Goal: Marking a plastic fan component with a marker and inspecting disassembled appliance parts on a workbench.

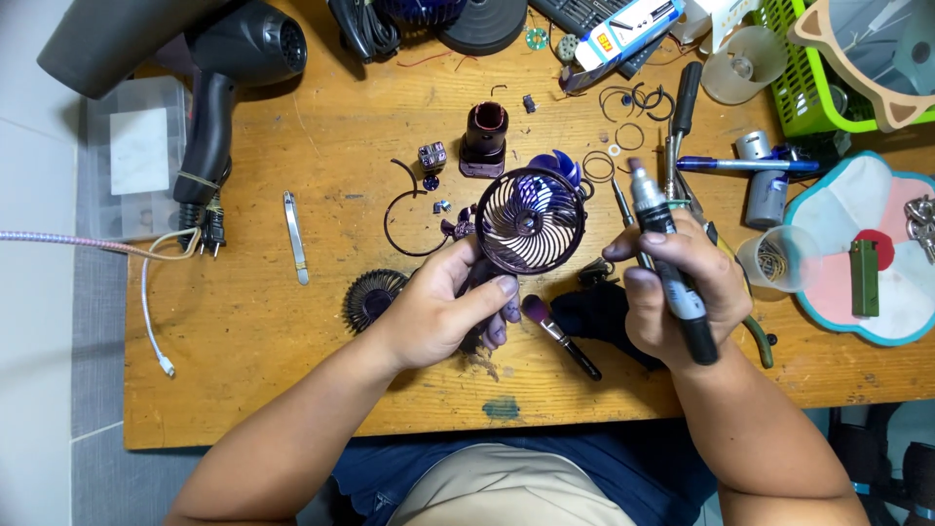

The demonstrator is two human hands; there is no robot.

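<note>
My left hand (443, 312) grips the purple fan (529, 221) mid-table, right hand (682, 287) wraps a powered screwdriver (667, 263).

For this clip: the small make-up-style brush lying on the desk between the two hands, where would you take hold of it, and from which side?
Grip the brush on its dark handle, coming straight down from above. It lies flat and slanted, with the purple bristle tip near the left hand and the handle end pointing toward the person. The handle's lower half lies clear on the wooden desk, while the right hand, holding a powered screwdriver, crowds the upper part.
</note>
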